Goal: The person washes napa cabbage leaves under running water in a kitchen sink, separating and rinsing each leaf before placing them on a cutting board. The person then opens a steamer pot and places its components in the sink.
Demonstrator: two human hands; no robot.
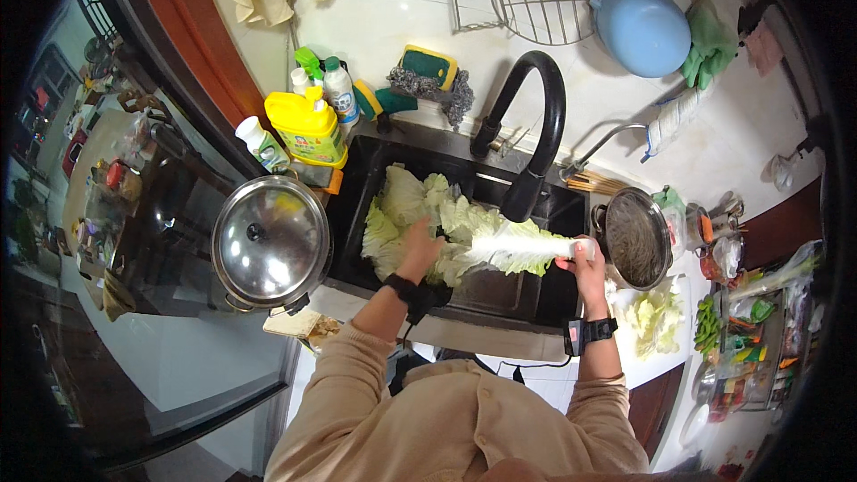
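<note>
My right hand (586,274) grips the thick white stem end of a napa cabbage leaf (509,248), held above the right part of the black double sink (542,304). The leaf's frilly end points left toward other leaves. Over at the left basin, my left hand (420,251) is among a heap of pale green cabbage leaves (402,194). Its fingers are slightly blurred, and whether they pinch a leaf cannot be told. Above the held leaf hangs the spout of a black gooseneck faucet (525,194).
A lidded steel pot (271,241) stands left of the sink, below a yellow detergent bottle (304,127) and other bottles. To the right sit a metal pot of noodle-like strands (636,241) and more cabbage leaves (653,321). Sponges (428,67) rest behind the sink.
</note>
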